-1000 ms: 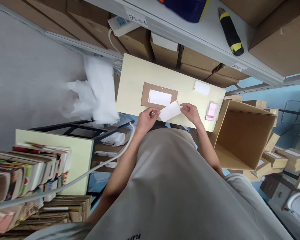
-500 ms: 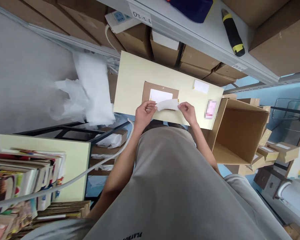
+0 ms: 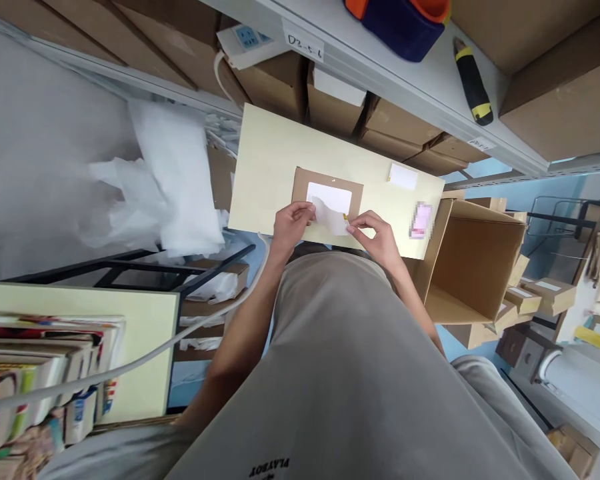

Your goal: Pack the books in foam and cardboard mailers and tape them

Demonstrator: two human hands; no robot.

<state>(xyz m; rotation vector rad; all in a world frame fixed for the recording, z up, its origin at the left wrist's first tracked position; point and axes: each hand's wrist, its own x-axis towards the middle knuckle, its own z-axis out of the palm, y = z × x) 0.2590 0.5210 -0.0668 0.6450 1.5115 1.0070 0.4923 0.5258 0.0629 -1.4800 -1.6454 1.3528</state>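
Note:
My left hand [image 3: 291, 227] and my right hand [image 3: 375, 241] both pinch a white paper label [image 3: 333, 217], which bends between them. They hold it just above the near edge of a flat brown cardboard package [image 3: 303, 185] that lies on a pale yellow table [image 3: 265, 160]. A white label [image 3: 330, 197] is stuck on the package's top. Farther right on the table lie a second white slip [image 3: 403, 177] and a pink blurred item [image 3: 421, 221].
An open cardboard box [image 3: 480, 267] stands right of the table. A metal shelf [image 3: 380, 70] above holds boxes, a power strip [image 3: 245, 41], a yellow-black knife [image 3: 473, 83] and a blue-orange object [image 3: 405, 20]. White packing foam [image 3: 175, 180] lies left; books [image 3: 40, 373] stack at lower left.
My hands brought the white label from beside the package to over its near edge. The label went from flat to curled, and my hands moved closer together.

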